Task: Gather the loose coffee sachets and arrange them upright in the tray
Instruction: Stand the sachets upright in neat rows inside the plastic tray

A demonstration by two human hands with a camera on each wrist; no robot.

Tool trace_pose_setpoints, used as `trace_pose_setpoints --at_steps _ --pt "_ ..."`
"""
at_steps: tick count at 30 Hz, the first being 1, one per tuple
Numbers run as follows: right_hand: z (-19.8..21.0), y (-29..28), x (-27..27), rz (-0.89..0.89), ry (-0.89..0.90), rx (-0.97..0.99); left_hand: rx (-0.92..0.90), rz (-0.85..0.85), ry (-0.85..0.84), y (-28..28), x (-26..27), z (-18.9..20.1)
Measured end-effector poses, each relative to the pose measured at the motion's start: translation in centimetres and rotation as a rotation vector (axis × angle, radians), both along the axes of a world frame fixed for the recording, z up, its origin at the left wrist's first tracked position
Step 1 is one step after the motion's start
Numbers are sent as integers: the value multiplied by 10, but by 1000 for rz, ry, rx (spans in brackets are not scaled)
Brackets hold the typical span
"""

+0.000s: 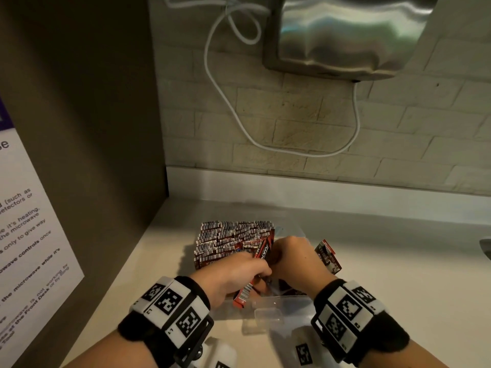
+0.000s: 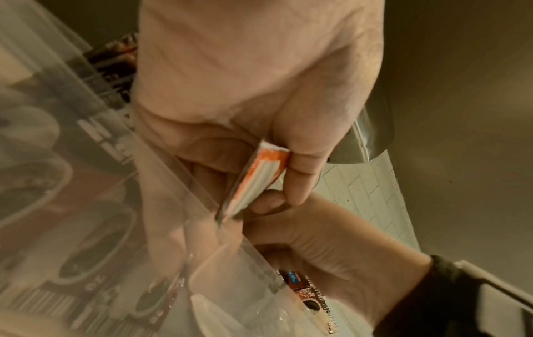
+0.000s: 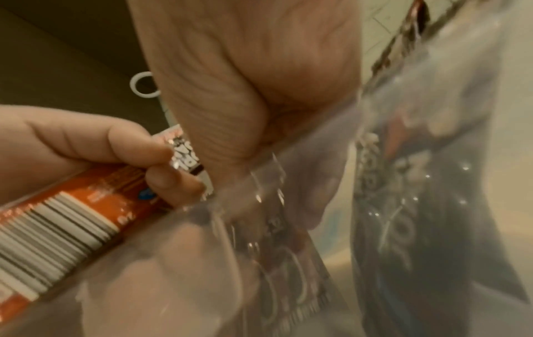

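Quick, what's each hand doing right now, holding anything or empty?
Left hand: closed, gripping a red coffee sachet.
Right hand: fingers curled inside the clear tray among the sachets; what it holds cannot be told.

1. I read this as a shared pantry or break corner in a hotel-type building.
2. Printed notice (image 1: 29, 235) on the left panel covers microwave use and mentions a "Front Desk".
3. Pale brick-pattern wall (image 1: 318, 123) with a white cable (image 1: 356, 123) looped below a steel appliance (image 1: 345, 35).
4. Light surface (image 1: 398, 261) carries bulk coffee sachets (image 1: 228, 240).
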State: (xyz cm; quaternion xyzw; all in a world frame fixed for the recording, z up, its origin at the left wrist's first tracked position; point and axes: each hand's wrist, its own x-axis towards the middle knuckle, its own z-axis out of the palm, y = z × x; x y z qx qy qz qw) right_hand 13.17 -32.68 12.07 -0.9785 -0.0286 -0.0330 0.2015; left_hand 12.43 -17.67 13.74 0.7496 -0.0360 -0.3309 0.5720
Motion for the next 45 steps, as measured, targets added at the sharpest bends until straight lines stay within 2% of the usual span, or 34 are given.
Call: trace_pose_setpoints --at_steps 5,8,11,16,18,22,26,29,32,35,37,39,45 --pt "30 -18 -8 -143 -159 -82 -34 -30 25 4 -1 4" --pt "48 -31 -17 -159 -155 -22 -166 7 5 9 -2 10" --pt "59 -32 -30 -144 -165 206 -326 105 -24 10 -8 18" --pt "65 -12 -52 -59 -85 643 -507 80 23 9 -23 24" --pt "63 -6 -56 -25 -35 776 -514 75 -14 8 -28 22" --pt "60 -1 -58 -23 -30 872 -459 68 -89 11 -30 16" --pt "71 -1 -60 52 -94 1168 -489 47 15 27 -27 20" --pt "81 -4 -58 139 -98 1390 -620 124 56 38 -23 28" --pt "81 -3 -56 196 -72 1536 -659 278 -50 41 -17 34" --pt "76 4 -55 152 -89 1443 -622 366 -157 37 -16 34" --pt "73 10 -54 64 -148 1327 -563 357 -194 33 -18 29" --pt "73 13 -53 -5 -176 1291 -499 337 -231 31 -21 23" --pt "73 11 -42 -130 -112 1169 -411 331 -267 29 -24 15"
